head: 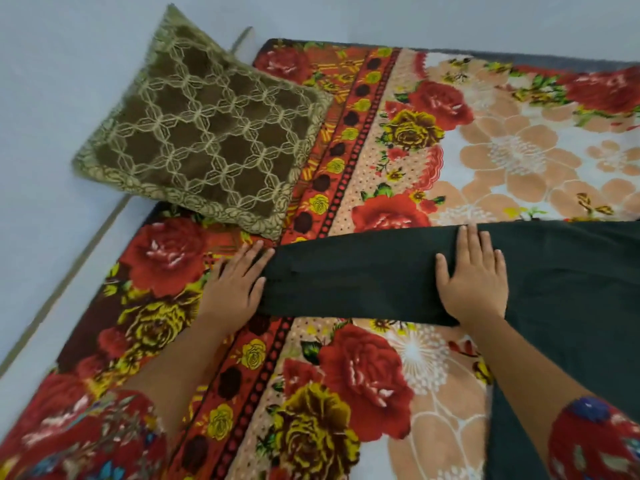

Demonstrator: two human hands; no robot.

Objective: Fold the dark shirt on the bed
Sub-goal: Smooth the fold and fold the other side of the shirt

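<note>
The dark shirt lies spread on the floral bed cover, one sleeve stretched out to the left and the body running off the right edge of the view. My left hand lies flat with fingers apart at the sleeve's cuff end, its fingertips touching the fabric edge. On the sleeve near the shoulder, my right hand presses palm down with fingers spread. Neither hand is gripping the cloth.
A brown and gold patterned cushion leans at the bed's upper left corner, just beyond my left hand. The bed's left edge meets a pale floor and wall. Floral sleeves cover both my forearms at the bottom.
</note>
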